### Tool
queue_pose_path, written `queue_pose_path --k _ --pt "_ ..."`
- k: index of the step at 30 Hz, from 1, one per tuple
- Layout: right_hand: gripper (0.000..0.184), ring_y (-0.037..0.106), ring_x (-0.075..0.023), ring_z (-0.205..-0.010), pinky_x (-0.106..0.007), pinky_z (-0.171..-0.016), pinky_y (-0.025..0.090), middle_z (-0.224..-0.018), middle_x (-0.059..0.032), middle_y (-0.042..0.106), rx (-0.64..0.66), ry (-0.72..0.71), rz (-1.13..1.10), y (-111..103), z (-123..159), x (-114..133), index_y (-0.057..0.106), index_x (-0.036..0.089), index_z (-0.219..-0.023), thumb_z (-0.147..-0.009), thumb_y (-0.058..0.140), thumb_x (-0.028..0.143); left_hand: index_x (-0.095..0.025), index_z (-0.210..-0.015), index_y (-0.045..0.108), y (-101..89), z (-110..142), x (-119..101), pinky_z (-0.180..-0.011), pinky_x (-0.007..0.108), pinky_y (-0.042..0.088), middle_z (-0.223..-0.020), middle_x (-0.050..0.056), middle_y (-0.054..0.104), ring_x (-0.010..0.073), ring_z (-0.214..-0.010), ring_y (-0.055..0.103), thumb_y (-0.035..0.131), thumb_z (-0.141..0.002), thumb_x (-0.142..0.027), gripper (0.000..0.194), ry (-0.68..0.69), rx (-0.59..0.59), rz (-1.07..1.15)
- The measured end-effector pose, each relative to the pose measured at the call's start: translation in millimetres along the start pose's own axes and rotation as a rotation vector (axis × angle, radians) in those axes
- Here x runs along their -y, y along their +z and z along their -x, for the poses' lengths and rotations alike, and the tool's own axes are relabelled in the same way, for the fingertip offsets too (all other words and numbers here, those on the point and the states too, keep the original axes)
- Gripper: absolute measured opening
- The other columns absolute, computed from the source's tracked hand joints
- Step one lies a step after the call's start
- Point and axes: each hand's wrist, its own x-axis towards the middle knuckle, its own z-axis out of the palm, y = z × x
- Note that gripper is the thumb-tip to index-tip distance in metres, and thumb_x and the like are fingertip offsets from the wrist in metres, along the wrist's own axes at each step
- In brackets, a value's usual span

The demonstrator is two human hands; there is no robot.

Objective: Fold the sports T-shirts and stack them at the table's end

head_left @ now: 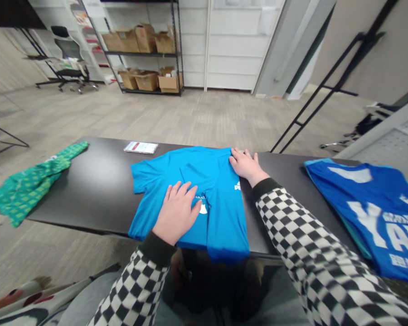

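Note:
A bright blue T-shirt (197, 167) lies on the dark table, its right side folded over toward the middle. White print shows near its centre and by its right edge, and its bottom hem hangs over the near edge. My left hand (177, 213) rests flat on the middle of the shirt, fingers spread, partly covering the print. At the shirt's far right corner, my right hand (246, 165) lies with fingers stretched out, touching the folded edge. Nothing is gripped in either hand.
On the dark table (98, 194), a green patterned garment (37, 181) hangs over the left end. A phone-like flat object (141, 147) lies near the far edge. Folded blue shirts (367, 203) lie at right. Beyond stand a shelf with cardboard boxes (146, 81) and an office chair (70, 59).

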Motion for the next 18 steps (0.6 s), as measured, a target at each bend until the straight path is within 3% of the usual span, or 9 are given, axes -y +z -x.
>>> queue_pose_path --k 5,8,10,12,14,16,18 --pt "0.067 0.029 -0.0488 -0.172 -0.085 -0.135 0.011 -0.186 -0.0065 0.039 -0.005 -0.011 -0.025 1.8 -1.0 -2.4 0.046 0.028 -0.178 -0.117 0.03 0.053 -0.028 -0.135 0.079 -6.4 -1.0 6.6 -0.13 0.063 0.041 -0.138 0.014 0.075 0.0394 -0.14 0.061 0.065 -0.107 -0.04 0.034 0.005 -0.035 0.044" --pt "0.069 0.028 -0.0494 -0.172 -0.085 -0.135 0.014 -0.186 -0.0065 0.039 -0.009 -0.012 -0.043 4.0 -2.5 -5.2 0.044 0.028 -0.179 -0.117 0.031 0.055 -0.026 -0.139 0.077 -25.1 -5.2 39.5 -0.129 0.055 0.043 -0.144 0.014 0.074 0.0372 -0.141 0.063 0.062 -0.107 -0.043 0.039 -0.052 -0.08 0.05" --pt "0.071 0.029 -0.0498 -0.172 -0.084 -0.135 0.015 -0.185 -0.0073 0.04 -0.021 -0.009 -0.059 5.8 -3.5 -7.0 0.042 0.026 -0.18 -0.116 0.031 0.057 -0.022 -0.139 0.076 -42.6 -5.8 75.3 -0.125 0.054 0.046 -0.14 0.017 0.076 0.0377 -0.135 0.067 0.057 -0.108 -0.045 0.043 -0.241 -0.141 0.002" --pt "0.074 0.03 -0.05 -0.171 -0.083 -0.136 0.015 -0.184 -0.009 0.041 -0.035 -0.001 -0.077 7.4 -4.5 -8.2 0.04 0.024 -0.181 -0.116 0.031 0.06 -0.018 -0.137 0.076 -58.3 -3.7 113.5 -0.117 0.058 0.051 -0.131 0.019 0.078 0.0414 -0.126 0.07 0.053 -0.108 -0.051 0.049 -0.553 -0.198 -0.073" --pt "0.077 0.031 -0.0495 -0.171 -0.082 -0.136 0.016 -0.183 -0.0118 0.043 -0.051 0.009 -0.092 8.1 -5.3 -8.3 0.038 0.021 -0.181 -0.116 0.031 0.062 -0.02 -0.135 0.076 -66.7 -1.2 144.7 -0.11 0.064 0.051 -0.129 0.02 0.079 0.0467 -0.123 0.069 0.055 -0.106 -0.062 0.055 -0.792 -0.17 -0.109" --pt "0.079 0.03 -0.0485 -0.172 -0.082 -0.136 0.017 -0.182 -0.0151 0.045 -0.072 0.019 -0.109 7.3 -5.4 -7.2 0.037 0.019 -0.181 -0.115 0.032 0.063 -0.023 -0.129 0.077 -65.8 -1.8 164.2 -0.109 0.069 0.049 -0.128 0.02 0.079 0.0505 -0.126 0.067 0.057 -0.102 -0.072 0.059 -0.872 -0.107 -0.114" --pt "0.079 0.031 -0.0471 -0.172 -0.081 -0.136 0.017 -0.181 -0.0178 0.046 -0.102 0.034 -0.132 5.0 -4.2 -5.1 0.037 0.018 -0.181 -0.116 0.031 0.063 -0.025 -0.123 0.078 -58.7 -6.8 173.2 -0.11 0.071 0.047 -0.126 0.02 0.079 0.0512 -0.128 0.066 0.059 -0.1 -0.074 0.057 -0.852 -0.079 -0.124"
